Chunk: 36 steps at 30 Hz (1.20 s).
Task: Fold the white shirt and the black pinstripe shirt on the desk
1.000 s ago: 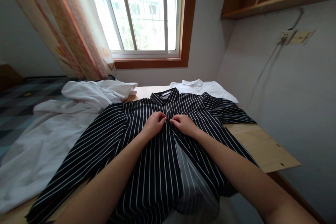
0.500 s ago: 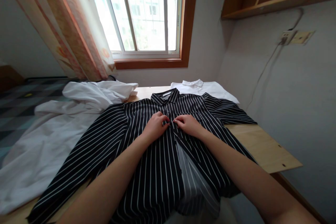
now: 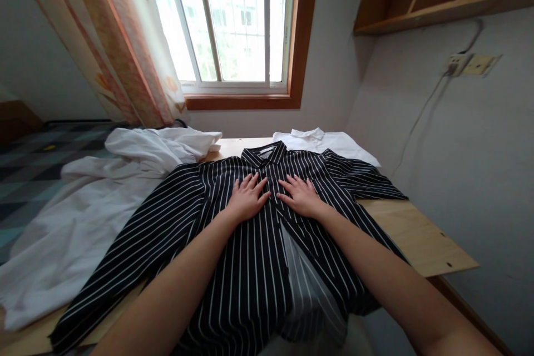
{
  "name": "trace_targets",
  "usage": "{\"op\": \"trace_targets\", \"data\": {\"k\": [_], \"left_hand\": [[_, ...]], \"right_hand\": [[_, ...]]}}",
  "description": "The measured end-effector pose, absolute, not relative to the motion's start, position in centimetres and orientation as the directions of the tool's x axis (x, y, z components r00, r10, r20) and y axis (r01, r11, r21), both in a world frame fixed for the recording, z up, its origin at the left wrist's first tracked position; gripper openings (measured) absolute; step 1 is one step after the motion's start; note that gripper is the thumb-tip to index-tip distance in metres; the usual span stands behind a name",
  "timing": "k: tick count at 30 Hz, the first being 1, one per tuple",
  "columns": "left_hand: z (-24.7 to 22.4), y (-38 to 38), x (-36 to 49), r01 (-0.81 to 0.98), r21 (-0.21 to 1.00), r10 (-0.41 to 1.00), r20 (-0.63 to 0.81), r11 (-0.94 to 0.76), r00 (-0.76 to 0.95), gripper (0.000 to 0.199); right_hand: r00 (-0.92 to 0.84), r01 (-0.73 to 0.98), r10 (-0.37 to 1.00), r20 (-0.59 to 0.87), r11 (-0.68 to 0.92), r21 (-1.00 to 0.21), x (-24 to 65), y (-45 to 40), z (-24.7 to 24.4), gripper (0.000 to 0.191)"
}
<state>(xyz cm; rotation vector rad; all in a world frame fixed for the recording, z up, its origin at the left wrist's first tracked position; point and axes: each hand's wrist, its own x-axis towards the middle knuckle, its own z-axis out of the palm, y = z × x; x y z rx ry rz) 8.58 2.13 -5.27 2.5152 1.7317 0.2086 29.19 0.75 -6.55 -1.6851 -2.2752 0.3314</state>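
A black shirt with white stripes (image 3: pixel 246 267) lies spread face up, its collar (image 3: pixel 264 153) toward the window. Its front is closed near the top and falls open lower down, showing the paler inside. My left hand (image 3: pixel 247 198) rests flat on the chest, left of the button placket, fingers spread. On the other side of the placket, my right hand (image 3: pixel 301 196) also lies flat with its fingers apart. A dark button (image 3: pixel 269 179) shows between the two hands. Neither hand grips the cloth.
Beneath the shirt is a light wooden board (image 3: pixel 421 233). Rumpled white cloth (image 3: pixel 95 206) is heaped at the left, partly over a checked bed cover (image 3: pixel 29 178). A folded white shirt (image 3: pixel 346 144) lies at the back right. A power cord (image 3: pixel 417 117) hangs along the right wall.
Both hands have gone from pinching at the placket to lying flat with spread fingers on either side of it. The view has shifted slightly.
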Motion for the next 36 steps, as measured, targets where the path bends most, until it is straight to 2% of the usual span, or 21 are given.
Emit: {"op": "trace_targets", "data": {"k": [4,9,13,16,18,22,25,30,36], "left_hand": [[-4.8,2.1,8.4,0.960,0.098,0.965,0.002,-0.262,0.263,0.074],[-4.6,2.0,7.6,0.955,0.077,0.953,-0.078,-0.287,0.293,0.078],[-4.8,2.0,7.4,0.950,0.103,0.955,0.017,-0.296,0.296,0.070],[-4.9,2.3,7.7,0.942,0.119,0.939,0.183,-0.314,0.290,0.055],[-4.9,2.7,8.0,0.933,0.120,0.921,0.246,-0.339,0.303,0.053],[-5.0,3.4,8.2,0.914,0.088,0.915,0.122,-0.397,0.385,0.053],[-5.1,3.5,8.1,0.915,0.064,0.917,0.056,-0.398,0.395,0.053],[-5.0,3.0,8.5,0.924,0.054,0.922,0.104,-0.379,0.372,0.055],[-3.9,3.3,10.1,0.940,-0.035,0.913,0.232,-0.338,0.337,0.052]], "right_hand": [[-0.283,0.914,0.959,0.005,0.271,-0.302,29.3,0.7,-6.0,0.070],[-0.300,0.916,0.952,-0.066,0.268,-0.298,29.9,0.8,-5.3,0.082],[-0.325,0.901,0.944,-0.061,0.290,-0.324,30.3,0.7,-5.3,0.086],[-0.326,0.894,0.945,-0.019,0.301,-0.332,30.2,0.5,-5.3,0.083],[-0.345,0.880,0.937,0.051,0.342,-0.329,30.0,0.4,-5.3,0.077],[-0.449,0.819,0.876,0.178,0.483,-0.309,29.2,0.5,-5.4,0.052],[-0.500,0.784,0.845,0.188,0.534,-0.316,28.4,0.5,-5.8,0.046],[-0.502,0.778,0.837,0.216,0.546,-0.310,27.9,0.3,-6.1,0.050],[-0.494,0.780,0.842,0.217,0.540,-0.316,27.9,0.2,-6.1,0.049]]}}
